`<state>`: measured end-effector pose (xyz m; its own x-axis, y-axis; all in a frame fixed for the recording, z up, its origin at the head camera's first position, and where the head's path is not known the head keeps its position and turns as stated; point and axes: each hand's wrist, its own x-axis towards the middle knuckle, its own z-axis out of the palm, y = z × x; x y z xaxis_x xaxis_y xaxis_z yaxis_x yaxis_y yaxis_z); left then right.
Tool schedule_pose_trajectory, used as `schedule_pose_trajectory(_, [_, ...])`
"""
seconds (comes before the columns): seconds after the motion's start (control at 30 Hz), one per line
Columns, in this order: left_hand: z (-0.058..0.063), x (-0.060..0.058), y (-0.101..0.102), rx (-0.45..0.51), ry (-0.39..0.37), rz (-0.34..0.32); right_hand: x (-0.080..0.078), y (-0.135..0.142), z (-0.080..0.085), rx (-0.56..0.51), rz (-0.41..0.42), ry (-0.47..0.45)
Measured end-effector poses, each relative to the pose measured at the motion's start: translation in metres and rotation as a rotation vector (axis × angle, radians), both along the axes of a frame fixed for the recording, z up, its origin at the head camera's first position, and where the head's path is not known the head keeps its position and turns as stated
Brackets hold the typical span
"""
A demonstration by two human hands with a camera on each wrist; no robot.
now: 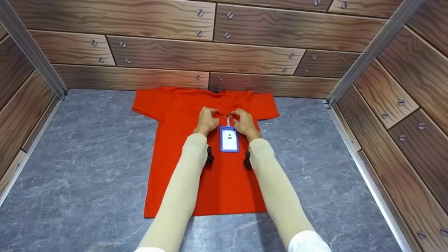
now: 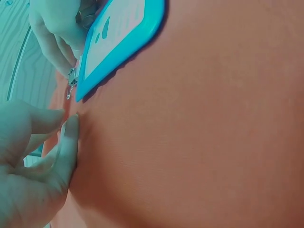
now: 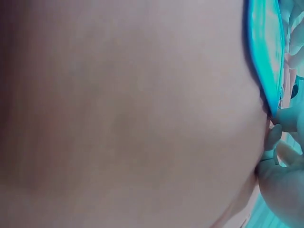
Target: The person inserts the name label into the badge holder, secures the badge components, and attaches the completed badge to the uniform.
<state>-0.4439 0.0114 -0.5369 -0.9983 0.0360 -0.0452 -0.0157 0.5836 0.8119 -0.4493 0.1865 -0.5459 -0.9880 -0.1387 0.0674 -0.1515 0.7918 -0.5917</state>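
A red T-shirt (image 1: 182,140) lies spread out, its collar toward the back wall. On its chest rests a blue badge holder (image 1: 229,150) with a white card and a metal clip (image 1: 228,121), which ends in a small pin. My left hand (image 1: 207,120) is left of the clip, its thumb and finger pinching the shirt's cloth in the left wrist view. From the other side my right hand (image 1: 245,123) pinches the pin at the top of the clip. Its fingertips (image 3: 274,135) meet close by the badge's corner in the right wrist view.
Grey marbled flooring (image 1: 87,168) lies under the shirt. Wood-patterned panels (image 1: 157,52) close off the back and both sides, with metal corner posts (image 1: 371,52) between them. A small dark spot (image 1: 215,90) shows at the collar.
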Motion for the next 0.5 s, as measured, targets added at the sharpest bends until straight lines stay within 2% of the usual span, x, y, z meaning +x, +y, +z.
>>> schedule_pose_trajectory(0.13, [-0.002,0.0018,0.0009,0.044,-0.015,0.008,0.0007,0.0009,-0.0012,0.003,-0.015,-0.019])
schedule_pose_trajectory(0.5, [-0.0035,0.004,-0.0007,0.076,-0.024,0.001,0.003,-0.0002,-0.0023,-0.036,-0.028,-0.019])
